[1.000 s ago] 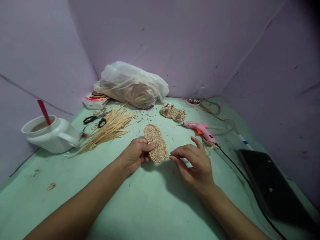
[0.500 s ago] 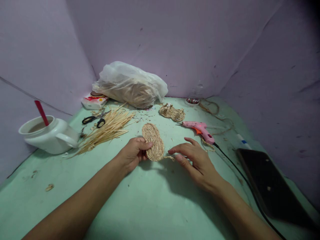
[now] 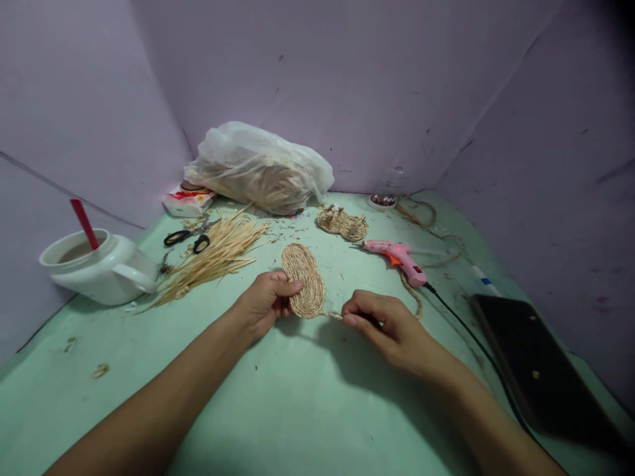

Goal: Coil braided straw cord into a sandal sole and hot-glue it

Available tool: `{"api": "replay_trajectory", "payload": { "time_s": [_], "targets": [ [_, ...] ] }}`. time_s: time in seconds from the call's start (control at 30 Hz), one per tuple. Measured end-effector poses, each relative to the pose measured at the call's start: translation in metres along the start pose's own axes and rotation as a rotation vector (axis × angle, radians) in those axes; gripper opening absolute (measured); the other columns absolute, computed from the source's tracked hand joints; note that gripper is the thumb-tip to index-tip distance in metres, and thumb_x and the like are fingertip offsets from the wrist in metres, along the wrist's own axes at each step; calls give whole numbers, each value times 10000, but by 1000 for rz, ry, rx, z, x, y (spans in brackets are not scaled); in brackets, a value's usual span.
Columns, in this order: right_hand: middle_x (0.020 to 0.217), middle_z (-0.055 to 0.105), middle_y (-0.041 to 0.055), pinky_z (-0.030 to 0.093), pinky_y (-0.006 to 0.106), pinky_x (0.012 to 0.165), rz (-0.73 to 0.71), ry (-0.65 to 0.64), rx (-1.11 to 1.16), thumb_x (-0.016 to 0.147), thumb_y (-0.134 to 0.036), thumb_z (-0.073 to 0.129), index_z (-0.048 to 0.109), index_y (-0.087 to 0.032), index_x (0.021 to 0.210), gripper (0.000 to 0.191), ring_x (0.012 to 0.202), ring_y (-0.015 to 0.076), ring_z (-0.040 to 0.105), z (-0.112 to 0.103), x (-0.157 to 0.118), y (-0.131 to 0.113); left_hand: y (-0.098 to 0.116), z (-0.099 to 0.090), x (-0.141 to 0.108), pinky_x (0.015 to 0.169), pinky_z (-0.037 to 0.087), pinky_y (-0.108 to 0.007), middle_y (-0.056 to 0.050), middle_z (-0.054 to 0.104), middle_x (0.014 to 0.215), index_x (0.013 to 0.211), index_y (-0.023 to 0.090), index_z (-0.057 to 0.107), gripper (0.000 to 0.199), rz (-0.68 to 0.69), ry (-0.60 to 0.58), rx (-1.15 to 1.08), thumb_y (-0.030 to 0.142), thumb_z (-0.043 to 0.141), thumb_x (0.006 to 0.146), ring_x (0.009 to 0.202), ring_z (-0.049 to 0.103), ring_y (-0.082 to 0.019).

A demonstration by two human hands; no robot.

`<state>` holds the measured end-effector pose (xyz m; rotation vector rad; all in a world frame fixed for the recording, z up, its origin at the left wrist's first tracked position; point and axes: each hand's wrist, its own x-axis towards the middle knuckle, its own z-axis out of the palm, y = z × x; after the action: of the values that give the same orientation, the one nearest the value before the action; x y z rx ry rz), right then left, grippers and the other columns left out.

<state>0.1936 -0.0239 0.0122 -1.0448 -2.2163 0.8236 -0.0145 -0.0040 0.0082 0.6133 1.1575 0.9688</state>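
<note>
My left hand (image 3: 270,301) grips the left edge of a flat, sole-shaped coil of braided straw (image 3: 306,283), its thumb lying on top. From the coil's lower end a short braided cord (image 3: 331,315) runs to the right. My right hand (image 3: 374,324) pinches that cord between thumb and forefinger, a little right of the coil. Farther back, a similar woven sole (image 3: 342,223) with a small white decoration lies on the green table. Right of it rests a pink glue gun (image 3: 397,258), its nozzle pointing left.
On the left are a white pot (image 3: 106,268) with a red handle in it, black scissors (image 3: 191,236) and loose straw strips (image 3: 221,248). A plastic bag (image 3: 262,168) lies at the back. A dark phone-like slab (image 3: 536,370) and black cable (image 3: 481,350) lie on the right.
My right hand's fingers have closed on the cord, which they were only beside before. The braid near the glue gun has shifted toward me. My left hand stays on the coil.
</note>
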Motion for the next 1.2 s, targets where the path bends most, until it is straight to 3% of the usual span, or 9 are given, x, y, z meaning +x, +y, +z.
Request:
{"api": "replay_trajectory", "payload": {
  "time_s": [0.23,1.0,1.2],
  "targets": [
    [614,581,-27,348,204,482,-49,80,40,816,-303,619,695,-198,794,131,532,86,496,1,-2,2,-3,0,0,470,386,-245,11,523,486,499,148,486,253,-15,-18,20,188,735,473,451,491,-101],
    [578,532,-36,309,227,460,-115,308,-75,813,-310,632,653,-179,756,144,469,76,419,15,1,11,-9,1,0,394,267,-217,-1,525,455,536,109,560,225,-68,-139,86,229,749,513,379,428,-75],
    [555,513,-43,308,221,439,-106,344,-61,791,-295,651,647,-172,743,132,449,72,410,17,0,8,-8,1,-2,454,360,-237,-24,575,524,610,92,613,234,-89,-154,73,230,759,490,458,513,-110]
  ]
}}
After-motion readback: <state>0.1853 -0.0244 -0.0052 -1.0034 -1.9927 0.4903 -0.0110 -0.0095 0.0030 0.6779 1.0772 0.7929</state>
